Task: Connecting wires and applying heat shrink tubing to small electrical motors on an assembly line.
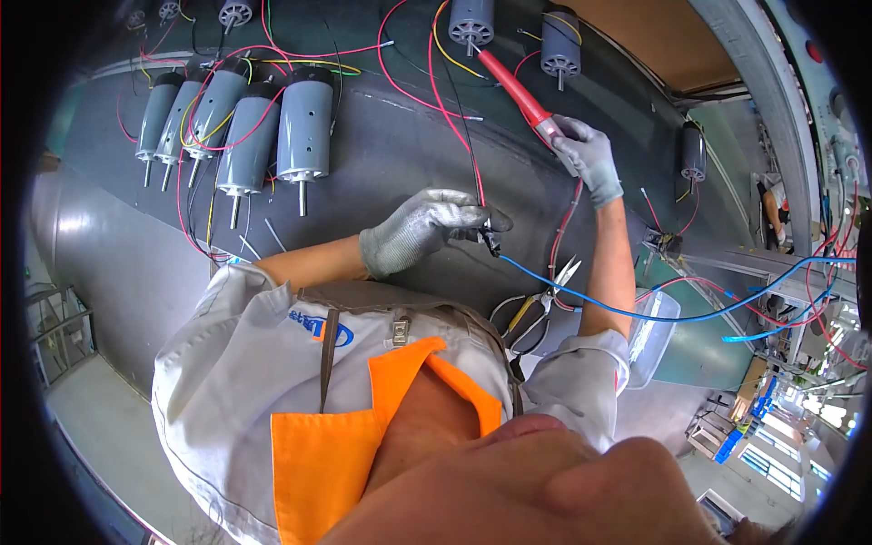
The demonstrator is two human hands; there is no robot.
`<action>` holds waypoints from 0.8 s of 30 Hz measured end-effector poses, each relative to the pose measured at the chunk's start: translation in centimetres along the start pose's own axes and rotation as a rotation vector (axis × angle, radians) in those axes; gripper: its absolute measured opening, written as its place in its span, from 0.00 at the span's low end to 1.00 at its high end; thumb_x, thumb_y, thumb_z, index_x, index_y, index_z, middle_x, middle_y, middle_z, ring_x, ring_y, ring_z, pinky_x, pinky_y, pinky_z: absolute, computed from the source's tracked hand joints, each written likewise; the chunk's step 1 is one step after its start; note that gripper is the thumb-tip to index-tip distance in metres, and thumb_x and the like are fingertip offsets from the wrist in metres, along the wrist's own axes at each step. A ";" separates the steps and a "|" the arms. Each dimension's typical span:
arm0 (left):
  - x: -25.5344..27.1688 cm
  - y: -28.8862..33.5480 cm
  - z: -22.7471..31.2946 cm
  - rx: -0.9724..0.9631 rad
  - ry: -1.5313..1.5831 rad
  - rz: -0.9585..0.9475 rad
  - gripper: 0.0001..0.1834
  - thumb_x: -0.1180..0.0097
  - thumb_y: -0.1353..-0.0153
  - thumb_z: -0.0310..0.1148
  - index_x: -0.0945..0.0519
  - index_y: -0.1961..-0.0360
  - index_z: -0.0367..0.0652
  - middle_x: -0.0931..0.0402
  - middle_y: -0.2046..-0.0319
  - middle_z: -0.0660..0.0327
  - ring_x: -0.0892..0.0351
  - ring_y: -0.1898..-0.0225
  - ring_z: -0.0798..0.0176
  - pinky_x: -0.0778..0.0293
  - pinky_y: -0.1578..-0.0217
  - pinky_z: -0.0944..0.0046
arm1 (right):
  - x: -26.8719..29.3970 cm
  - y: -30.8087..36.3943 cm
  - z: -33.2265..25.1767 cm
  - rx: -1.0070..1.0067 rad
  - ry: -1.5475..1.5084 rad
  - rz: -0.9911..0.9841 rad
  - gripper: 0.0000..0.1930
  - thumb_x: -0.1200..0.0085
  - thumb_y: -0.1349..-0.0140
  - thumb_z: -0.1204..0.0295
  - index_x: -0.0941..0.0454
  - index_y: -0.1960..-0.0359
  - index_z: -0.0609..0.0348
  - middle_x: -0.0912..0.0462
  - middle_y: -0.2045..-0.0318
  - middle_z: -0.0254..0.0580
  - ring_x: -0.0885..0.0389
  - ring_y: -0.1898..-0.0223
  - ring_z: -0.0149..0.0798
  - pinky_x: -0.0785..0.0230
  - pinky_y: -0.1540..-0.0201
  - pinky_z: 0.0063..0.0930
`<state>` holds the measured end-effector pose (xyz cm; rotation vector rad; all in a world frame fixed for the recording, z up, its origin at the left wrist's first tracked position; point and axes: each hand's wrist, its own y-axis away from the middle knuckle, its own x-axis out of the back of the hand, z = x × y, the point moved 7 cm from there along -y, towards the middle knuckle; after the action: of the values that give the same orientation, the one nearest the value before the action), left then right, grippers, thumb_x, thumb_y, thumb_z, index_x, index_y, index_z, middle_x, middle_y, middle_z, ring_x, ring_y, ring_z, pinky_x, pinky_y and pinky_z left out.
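Note:
My right hand (pixel 590 156), in a grey work glove, is wrapped round a red test probe (pixel 516 86). The probe's tip meets, or nearly meets, the shaft end of a grey cylindrical motor (pixel 471 20) at the far side of the table. A red cable (pixel 565 222) runs back from the probe's grip. My gloved left hand (pixel 420 227) pinches the ends of a red lead and a black lead (pixel 474 168) at a small dark clip (pixel 490 242). From that clip a blue wire (pixel 618 309) leads off to the right.
Several grey motors (pixel 304 127) with loose coloured leads stand at the left. Another motor (pixel 560 44) sits beside the probed one, and a dark one (pixel 693 150) lies far right. Scissors (pixel 536 307) and a clear plastic tray (pixel 652 338) lie near my right arm. A metal frame (pixel 758 82) rises at the right.

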<state>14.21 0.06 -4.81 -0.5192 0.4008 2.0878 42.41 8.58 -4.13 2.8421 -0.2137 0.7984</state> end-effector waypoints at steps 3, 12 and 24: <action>-0.4 -0.5 0.3 -0.063 -0.053 -0.049 0.22 0.52 0.26 0.41 0.21 0.45 0.33 0.19 0.55 0.58 0.21 0.54 0.67 0.26 0.50 0.63 | -0.5 0.4 -1.5 0.175 0.277 0.110 0.22 0.38 0.45 0.73 0.18 0.47 0.63 0.12 0.57 0.46 0.17 0.57 0.28 0.26 0.51 0.24; -0.4 -3.0 -1.7 0.207 0.101 0.117 0.28 0.60 0.24 0.52 0.20 0.52 0.35 0.18 0.61 0.56 0.19 0.62 0.65 0.24 0.57 0.62 | 4.7 18.4 -5.9 0.282 0.752 0.200 0.39 0.35 0.57 0.74 0.29 0.35 0.53 0.25 0.44 0.57 0.29 0.43 0.64 0.32 0.43 0.53; 5.2 -6.0 7.6 0.344 -1.303 -0.861 0.28 0.48 0.30 0.55 0.14 0.64 0.37 0.16 0.72 0.59 0.19 0.74 0.68 0.20 0.75 0.64 | 2.2 26.8 0.1 -0.278 -0.235 0.458 0.14 0.43 0.32 0.73 0.18 0.47 0.67 0.15 0.62 0.36 0.22 0.69 0.24 0.25 0.64 0.20</action>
<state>15.18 10.47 -1.42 0.7716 -0.2277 1.1076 39.27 -17.74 0.57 2.6388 -0.9545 0.4516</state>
